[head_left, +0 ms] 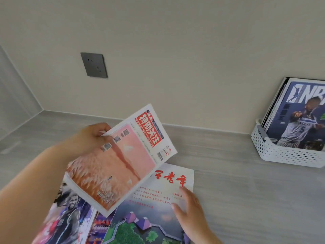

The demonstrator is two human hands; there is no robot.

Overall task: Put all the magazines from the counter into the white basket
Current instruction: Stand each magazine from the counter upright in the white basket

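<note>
My left hand (91,136) grips the top edge of a pink-covered magazine (121,159) with a red title block, held tilted above the counter. Below it lies a magazine with red calligraphy and a green landscape cover (158,205); my right hand (190,206) rests flat on its right edge, fingers spread. A basketball magazine (65,217) lies at the lower left, partly under the others. The white perforated basket (281,155) stands at the far right against the wall, with several magazines upright in it, an NBA cover (302,117) in front.
The grey counter (228,164) runs along a beige wall. A dark grey wall socket (94,65) sits above the counter at the left. The counter meets a side wall in the left corner.
</note>
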